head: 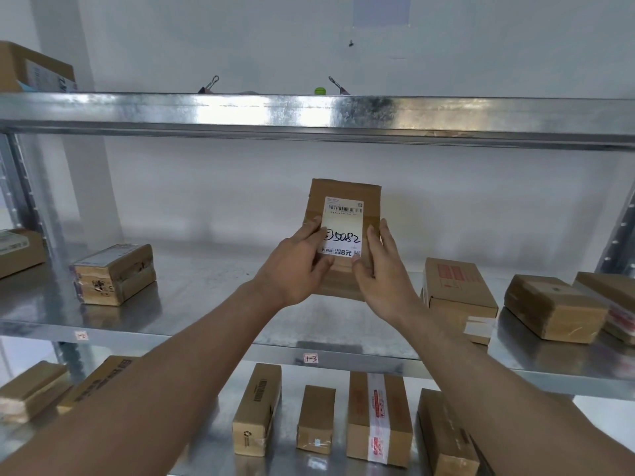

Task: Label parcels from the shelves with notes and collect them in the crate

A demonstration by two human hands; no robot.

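A flat brown cardboard parcel (343, 190) is held upright above the middle shelf (206, 290), its face toward me. A white shipping label (343, 218) with a barcode and the handwritten number 5082 covers its front. My left hand (299, 266) grips the parcel's left edge, thumb on the label. On the right edge my right hand (381, 273) holds the parcel, its thumb pressing the label's lower right corner. No crate shows in the head view.
Other brown parcels lie on the middle shelf: one at the left (113, 274), several at the right (457, 290). The lower shelf holds a row of boxes (378, 417). A steel beam (309, 115) of the upper shelf crosses overhead, with binder clips (211, 85) on it.
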